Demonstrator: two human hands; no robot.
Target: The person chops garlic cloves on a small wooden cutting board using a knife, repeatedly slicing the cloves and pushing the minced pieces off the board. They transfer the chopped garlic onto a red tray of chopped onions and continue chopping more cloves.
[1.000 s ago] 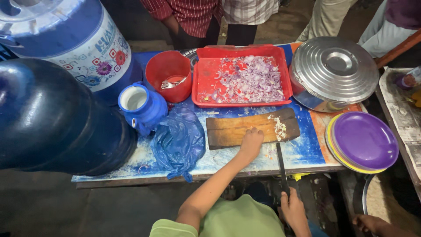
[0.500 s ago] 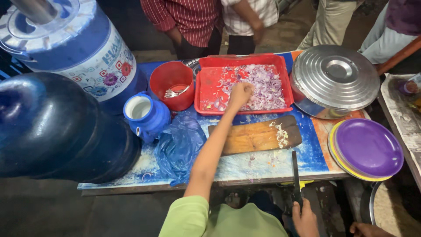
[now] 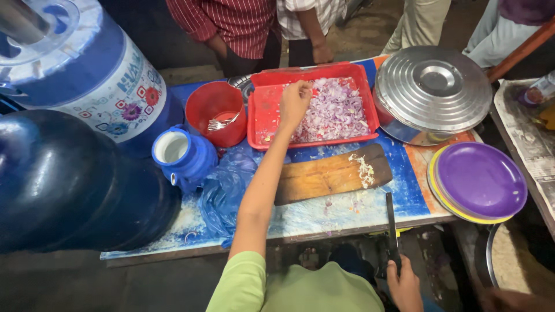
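We are reaching our left hand [image 3: 295, 103] into the red tray [image 3: 260, 112] at the table's [image 3: 300, 216] far edge, fingers bunched over the chopped onion [image 3: 335, 112]. Our right hand [image 3: 404, 284] is gripping a knife [image 3: 392, 228] below the near edge. The wooden cutting board [image 3: 324, 176] is lying between, beside stacked purple plates [image 3: 480, 180].

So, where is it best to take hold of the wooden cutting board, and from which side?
Probably by its bare left end, coming from the near table edge. The cutting board lies flat; chopped bits sit at its right end, and the left hand is up over the red tray, so the arm crosses that end.
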